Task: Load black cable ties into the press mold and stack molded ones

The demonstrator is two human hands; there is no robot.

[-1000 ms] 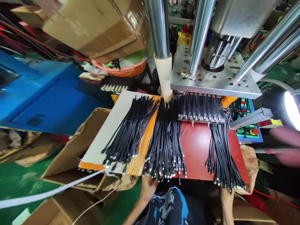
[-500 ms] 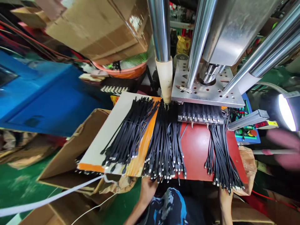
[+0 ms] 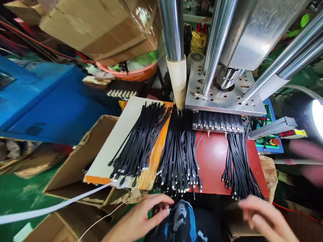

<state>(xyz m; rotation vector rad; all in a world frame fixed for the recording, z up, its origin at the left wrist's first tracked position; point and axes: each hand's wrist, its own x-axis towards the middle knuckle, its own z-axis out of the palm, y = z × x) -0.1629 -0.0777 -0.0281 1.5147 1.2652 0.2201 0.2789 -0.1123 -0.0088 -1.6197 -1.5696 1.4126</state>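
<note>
Smooth metal press plate [image 3: 224, 107], glossy red tabletop [image 3: 213, 161], matt brown cardboard box [image 3: 80, 158].

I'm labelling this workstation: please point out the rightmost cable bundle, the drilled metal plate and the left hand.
Rightmost cable bundle [image 3: 239, 164]: head view, middle of its black cables.
Drilled metal plate [image 3: 222, 101]: head view, bare top surface.
Left hand [image 3: 145, 214]: head view, back of the hand.
</note>
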